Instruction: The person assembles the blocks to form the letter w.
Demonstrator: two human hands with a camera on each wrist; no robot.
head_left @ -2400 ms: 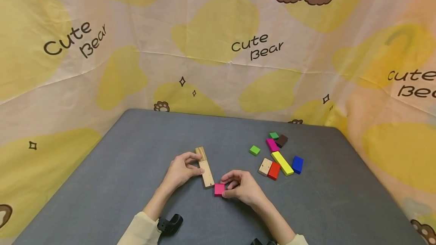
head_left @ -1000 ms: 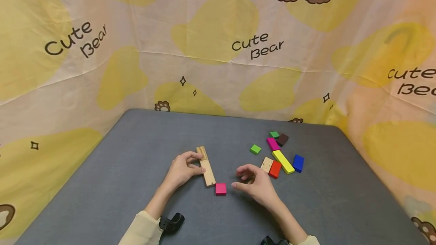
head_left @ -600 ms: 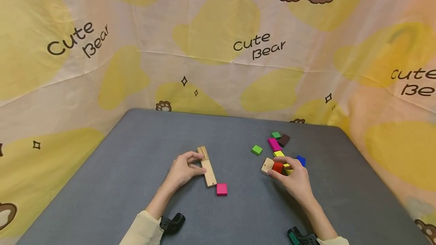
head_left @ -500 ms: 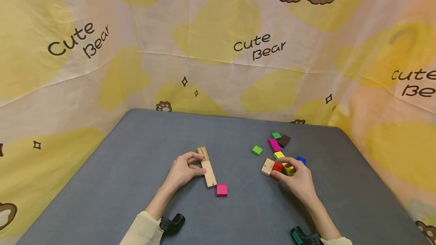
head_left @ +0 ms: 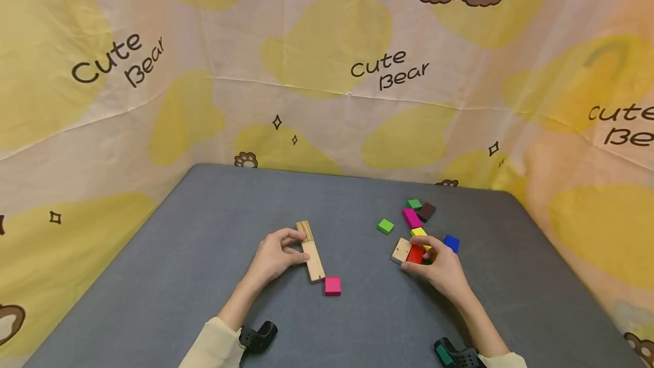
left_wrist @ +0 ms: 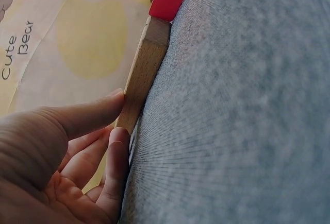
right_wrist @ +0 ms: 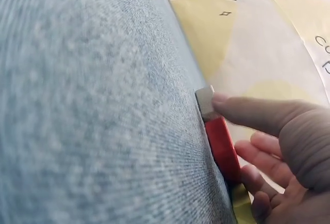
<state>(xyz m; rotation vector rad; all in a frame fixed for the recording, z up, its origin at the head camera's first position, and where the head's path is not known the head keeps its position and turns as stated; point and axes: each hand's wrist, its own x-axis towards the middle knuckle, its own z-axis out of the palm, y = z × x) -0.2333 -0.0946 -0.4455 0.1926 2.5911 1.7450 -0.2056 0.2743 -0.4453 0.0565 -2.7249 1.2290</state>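
Observation:
My left hand (head_left: 273,254) pinches a row of plain wooden blocks (head_left: 314,262) lying flat, thumb on the near side and fingers across the far side. The left wrist view shows its thumb against a wooden block (left_wrist: 144,67). A pink block (head_left: 332,286) lies at the row's near end. On the right, my right hand (head_left: 443,267) grips a short wooden block (head_left: 401,250) at its right end, thumb and forefinger on opposite sides. A red block (head_left: 416,253) lies against it, under the arch of the fingers. In the right wrist view the thumb tip overlaps the wooden block (right_wrist: 205,102).
Beyond the right hand lie a partly hidden yellow block (head_left: 419,233), a blue block (head_left: 452,243), a magenta block (head_left: 411,218), a dark brown block (head_left: 426,212) and two green blocks, one light green (head_left: 385,226). A patterned cloth (head_left: 327,72) hangs behind the grey table (head_left: 245,203).
My right hand has let go of the pink block and moved right to the wooden and red blocks; its thumb has just shifted left toward the wooden one. The left hand stays on its row.

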